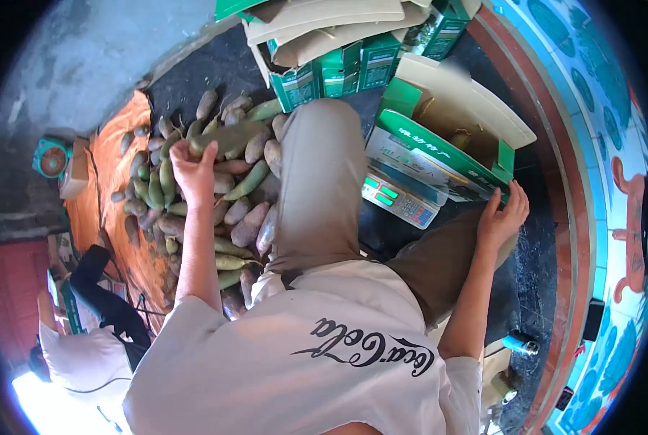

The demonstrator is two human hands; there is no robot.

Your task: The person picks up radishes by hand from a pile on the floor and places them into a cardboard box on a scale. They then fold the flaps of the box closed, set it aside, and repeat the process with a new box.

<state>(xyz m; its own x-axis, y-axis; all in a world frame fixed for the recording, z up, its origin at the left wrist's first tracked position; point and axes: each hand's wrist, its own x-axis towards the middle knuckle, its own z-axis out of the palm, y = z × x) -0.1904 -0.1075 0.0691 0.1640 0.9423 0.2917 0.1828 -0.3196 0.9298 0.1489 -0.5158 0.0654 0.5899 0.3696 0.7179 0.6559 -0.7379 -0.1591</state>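
My left hand [195, 161] is closed on one end of a long green radish [229, 138] above a pile of green and reddish radishes [248, 225] on the left. My right hand [504, 214] rests against the near right corner of an open green and white carton [440, 156], its fingers apart and partly on the edge. The carton stands on a digital scale [398, 201] with lit green displays. Something pale yellow-green shows inside the carton.
More green cartons [338, 72] stand at the top. An orange sheet [102, 196] lies under the pile's left side. Another person [88, 355] is at the lower left. A small teal device [50, 158] stands at the far left, and cans [519, 344] are at the lower right.
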